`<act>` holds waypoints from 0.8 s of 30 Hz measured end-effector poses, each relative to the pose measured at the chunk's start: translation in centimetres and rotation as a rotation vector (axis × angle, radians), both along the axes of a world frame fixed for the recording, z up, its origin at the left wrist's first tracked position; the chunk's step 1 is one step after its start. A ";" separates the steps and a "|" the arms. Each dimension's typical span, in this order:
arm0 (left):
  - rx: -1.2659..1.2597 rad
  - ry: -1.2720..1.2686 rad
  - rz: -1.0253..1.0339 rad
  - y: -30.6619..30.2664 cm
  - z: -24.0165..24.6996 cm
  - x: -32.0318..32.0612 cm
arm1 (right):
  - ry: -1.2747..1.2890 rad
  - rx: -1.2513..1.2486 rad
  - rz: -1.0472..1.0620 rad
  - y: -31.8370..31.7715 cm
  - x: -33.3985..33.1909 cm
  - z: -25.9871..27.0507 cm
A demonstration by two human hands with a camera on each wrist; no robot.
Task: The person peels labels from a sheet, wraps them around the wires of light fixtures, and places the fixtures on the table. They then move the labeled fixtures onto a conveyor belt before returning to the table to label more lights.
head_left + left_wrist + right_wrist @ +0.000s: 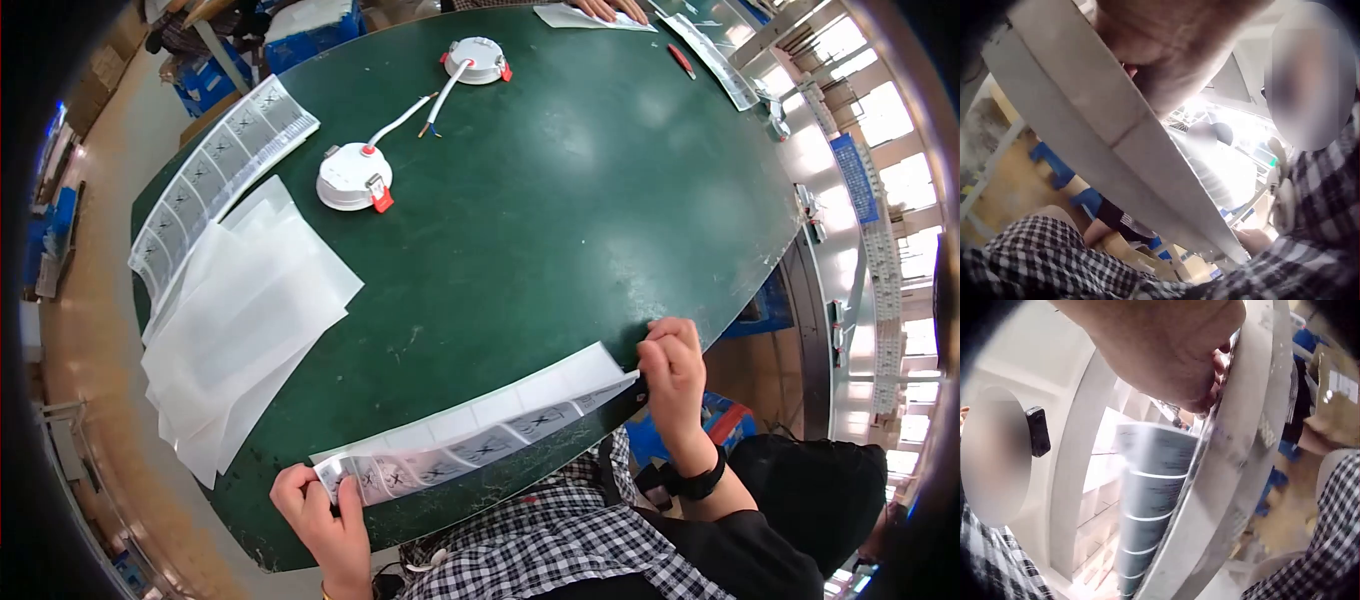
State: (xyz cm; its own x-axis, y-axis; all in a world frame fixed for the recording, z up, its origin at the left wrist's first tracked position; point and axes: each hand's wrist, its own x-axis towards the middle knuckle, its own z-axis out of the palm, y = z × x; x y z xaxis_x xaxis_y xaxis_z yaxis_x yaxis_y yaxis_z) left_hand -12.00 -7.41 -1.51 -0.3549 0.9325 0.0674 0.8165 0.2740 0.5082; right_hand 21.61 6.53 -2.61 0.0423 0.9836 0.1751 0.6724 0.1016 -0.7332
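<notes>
A strip of printed labels [440,470], silver-grey with black crossed-out symbols, lies along the table's near edge in the head view. Behind its printed band shows a white strip [480,410] marked off in panels. My left hand [325,525] pinches the left end between thumb and fingers. At the other end, the curled fingers of my right hand [675,380] hold the strip's corner. The right wrist view shows the label strip [1154,494] hanging bowed below that hand, beside the table edge. In the left wrist view, the table's rim hides the left fingertips.
Translucent white sheets [250,320] lie fanned at the left, beside another label strip [225,150]. Two round white downlights [345,180] with cables and red-tipped clips sit farther back. Across the green table [560,200] are another person's hands [610,10] and a red tool [682,62].
</notes>
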 end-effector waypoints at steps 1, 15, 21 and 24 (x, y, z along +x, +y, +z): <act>-0.002 -0.015 0.028 0.0 0.0 0.1 | 0.042 0.062 0.086 0.1 0.6 0.5; 0.005 -0.103 -0.116 -1.0 0.6 -0.5 | -0.003 -0.042 0.713 -0.2 2.8 1.8; 0.029 -0.025 -0.227 -1.2 0.8 -0.6 | -0.210 0.030 0.683 -0.4 2.9 1.6; 0.027 -0.022 -0.230 -1.3 0.8 -0.8 | -0.212 0.013 0.661 -0.7 3.0 1.6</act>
State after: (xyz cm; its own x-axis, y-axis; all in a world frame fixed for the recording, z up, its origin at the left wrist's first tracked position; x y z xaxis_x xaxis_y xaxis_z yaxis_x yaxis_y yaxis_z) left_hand -12.82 -8.66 -0.70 -0.1344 0.9870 0.0880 0.8447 0.0677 0.5309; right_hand 24.59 5.80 -0.96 -0.6018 0.7888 0.1249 0.5948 0.5470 -0.5891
